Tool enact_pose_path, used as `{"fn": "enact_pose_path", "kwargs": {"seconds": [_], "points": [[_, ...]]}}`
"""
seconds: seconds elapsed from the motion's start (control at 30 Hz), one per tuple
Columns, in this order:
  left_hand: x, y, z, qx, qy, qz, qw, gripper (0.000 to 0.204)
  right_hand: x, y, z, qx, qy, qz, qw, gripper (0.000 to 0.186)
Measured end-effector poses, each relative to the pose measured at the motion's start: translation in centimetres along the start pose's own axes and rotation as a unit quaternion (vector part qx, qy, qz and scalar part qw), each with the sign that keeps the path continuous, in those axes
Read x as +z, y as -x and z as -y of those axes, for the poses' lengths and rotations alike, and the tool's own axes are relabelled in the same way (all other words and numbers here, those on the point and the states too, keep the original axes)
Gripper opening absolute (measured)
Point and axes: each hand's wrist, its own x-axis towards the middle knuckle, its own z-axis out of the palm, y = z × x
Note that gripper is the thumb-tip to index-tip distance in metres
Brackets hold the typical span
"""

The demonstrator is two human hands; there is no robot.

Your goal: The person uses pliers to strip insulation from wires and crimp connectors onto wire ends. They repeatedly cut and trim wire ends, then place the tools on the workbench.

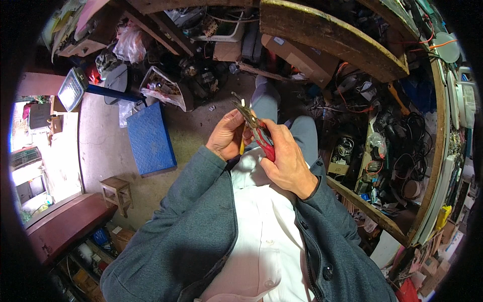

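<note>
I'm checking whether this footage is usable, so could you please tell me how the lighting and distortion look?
In the head view, glare washes out the bright opening at left; dark cables at right sink into shadow; the wooden frame there bows near the rim; the red-handled pliers in the right hand look reasonably clear.

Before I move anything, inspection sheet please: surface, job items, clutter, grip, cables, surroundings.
Surface: nothing seen under the work; it is held in the air above the grey floor.
Job items: pliers with red handles; thin yellow piece beside them, kind unclear.
Clutter: scrap bin, plastic bag, cardboard box.
Grip: right grip closed round the pliers' handles; left grip curled by their head, hold unclear.
Cables: tangled black cables at right; orange cable upper right.
Surroundings: blue platform and wooden stool at left.
</note>
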Motion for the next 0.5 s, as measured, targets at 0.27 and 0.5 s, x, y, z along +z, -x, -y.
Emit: {"fn": "enact_pose_path", "kwargs": {"seconds": [0.27, 0.5], "points": [[-0.03, -0.16, 0.33, -0.002, 0.022, 0.016, 1.000, 0.028, 0.30, 0.09, -0.16, -0.007, 0.001, -0.005, 1.000, 0.075], [-0.13, -0.14, 0.35, -0.003, 0.021, 0.016, 1.000, 0.028, 0.52, 0.18, -0.62, -0.027, -0.004, -0.008, 1.000, 0.076]]}}
